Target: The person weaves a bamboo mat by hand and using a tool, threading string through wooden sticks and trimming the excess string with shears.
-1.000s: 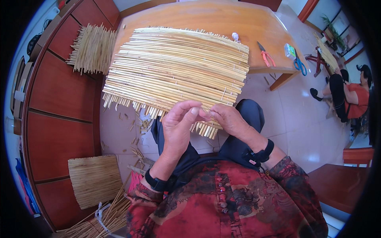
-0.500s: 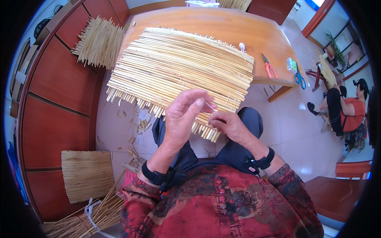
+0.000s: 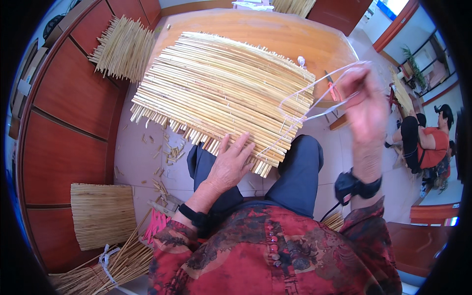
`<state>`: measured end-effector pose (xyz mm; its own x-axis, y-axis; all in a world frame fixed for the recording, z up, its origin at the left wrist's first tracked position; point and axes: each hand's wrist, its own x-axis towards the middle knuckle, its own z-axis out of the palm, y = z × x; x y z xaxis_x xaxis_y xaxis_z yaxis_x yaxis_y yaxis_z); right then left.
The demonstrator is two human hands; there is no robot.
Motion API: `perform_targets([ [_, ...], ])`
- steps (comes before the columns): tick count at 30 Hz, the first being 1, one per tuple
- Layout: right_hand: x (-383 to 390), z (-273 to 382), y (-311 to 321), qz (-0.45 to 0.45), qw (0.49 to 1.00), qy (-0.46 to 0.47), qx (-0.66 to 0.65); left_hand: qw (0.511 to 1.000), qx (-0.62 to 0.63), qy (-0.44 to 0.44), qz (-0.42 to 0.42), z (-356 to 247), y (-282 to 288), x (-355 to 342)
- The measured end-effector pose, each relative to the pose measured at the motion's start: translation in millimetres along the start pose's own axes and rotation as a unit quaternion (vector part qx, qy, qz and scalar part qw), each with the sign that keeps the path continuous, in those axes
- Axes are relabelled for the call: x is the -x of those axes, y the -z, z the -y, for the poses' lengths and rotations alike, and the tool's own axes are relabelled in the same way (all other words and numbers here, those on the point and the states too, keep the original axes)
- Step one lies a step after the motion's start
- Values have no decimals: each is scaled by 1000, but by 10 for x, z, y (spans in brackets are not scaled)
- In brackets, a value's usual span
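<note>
A mat of pale straw-coloured reed stalks (image 3: 221, 88) lies slanting over the table's near edge and above my knees. My left hand (image 3: 230, 163) rests on its near edge, fingers spread flat on the stalks. Up at the right, past the mat's right edge, my right hand (image 3: 363, 101) is raised and smeared by motion. White string (image 3: 322, 114) runs in loops from this hand to the right part of the mat, so the hand grips it. Short stitches of string show across the stalks.
On the wooden table (image 3: 275, 29) lie red-handled pliers (image 3: 333, 91), partly behind the string. Stalk bundles lie at the upper left (image 3: 125, 49) and lower left (image 3: 110, 268); a finished-looking mat (image 3: 103, 216) leans against red cabinets (image 3: 69, 157). Cut stalk pieces litter the floor. Another person (image 3: 427, 137) sits at right.
My right hand has swung up and right from the mat's near edge, drawing the string out in long loops. My left hand has gone from pinching the string to lying flat on the stalks.
</note>
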<state>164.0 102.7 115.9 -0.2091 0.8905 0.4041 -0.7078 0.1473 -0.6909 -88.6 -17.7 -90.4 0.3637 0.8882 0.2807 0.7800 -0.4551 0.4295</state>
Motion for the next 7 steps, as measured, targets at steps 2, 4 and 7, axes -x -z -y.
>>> perform_targets([
  [2,-151,300,109,15,996,57,74,1000,-6,-10,-14,-10,-6,1],
  [4,-222,492,105,36,999,25,12,999,-13,-19,-27,-8,-5,7],
  [7,-236,544,122,65,997,32,32,999,-17,-25,-19,9,-18,7],
])
